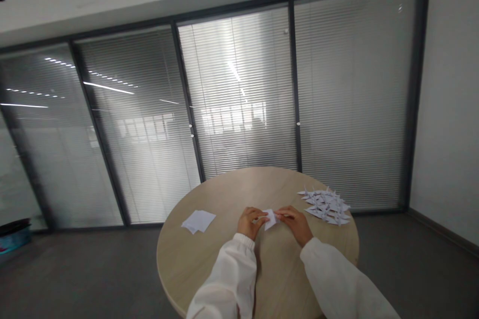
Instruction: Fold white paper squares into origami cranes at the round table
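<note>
Left hand (251, 222) and right hand (298, 224) each pinch one side of the paper piece (270, 219) in the grip. It sits mid-bench (224, 264), supported on both sides. Flat paper squares (198, 221) lie to the left and folded paper shapes (326, 206) to the right, kept apart.

- Soft daylight comes through the blinds (239, 94) far beyond the left hand (250, 222) and right hand (297, 223).
- Lamps glare as streaks on the glass (108, 88), up-left of the 2 hands.
- Window frames (413, 94) bend at the edges; the folded paper (270, 218) looks slightly blurred.
</note>
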Demonstrator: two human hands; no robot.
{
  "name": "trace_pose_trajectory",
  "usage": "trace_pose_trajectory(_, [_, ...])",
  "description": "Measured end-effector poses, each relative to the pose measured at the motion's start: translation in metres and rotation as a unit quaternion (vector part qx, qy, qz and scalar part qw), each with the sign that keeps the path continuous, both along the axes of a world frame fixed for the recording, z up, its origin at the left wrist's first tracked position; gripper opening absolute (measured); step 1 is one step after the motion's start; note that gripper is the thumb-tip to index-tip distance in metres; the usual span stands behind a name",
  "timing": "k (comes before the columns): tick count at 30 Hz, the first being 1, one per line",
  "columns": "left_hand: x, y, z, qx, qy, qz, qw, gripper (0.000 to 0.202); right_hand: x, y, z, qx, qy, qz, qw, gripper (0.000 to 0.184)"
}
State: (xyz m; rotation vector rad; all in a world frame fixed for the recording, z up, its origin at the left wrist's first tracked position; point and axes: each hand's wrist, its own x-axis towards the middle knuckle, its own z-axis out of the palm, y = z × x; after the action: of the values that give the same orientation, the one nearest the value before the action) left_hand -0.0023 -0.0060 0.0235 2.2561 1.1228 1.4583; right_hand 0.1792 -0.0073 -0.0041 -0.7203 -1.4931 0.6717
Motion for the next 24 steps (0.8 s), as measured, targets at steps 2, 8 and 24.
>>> trace_pose_trajectory(2, [-0.001, 0.002, -0.002, 0.011, 0.013, 0.001, 1.000, 0.017, 0.000, 0.000, 0.000, -0.004, -0.003, 0.003, 1.000, 0.029])
trace_pose_trajectory(8, [0.000, 0.004, -0.007, 0.009, 0.039, 0.002, 0.999, 0.016, -0.001, -0.001, 0.000, -0.018, -0.026, 0.010, 0.999, 0.031])
trace_pose_trajectory(24, [-0.019, 0.012, -0.012, -0.258, 0.185, 0.202, 0.926, 0.048, -0.009, -0.001, -0.014, -0.032, -0.188, -0.011, 0.982, 0.030])
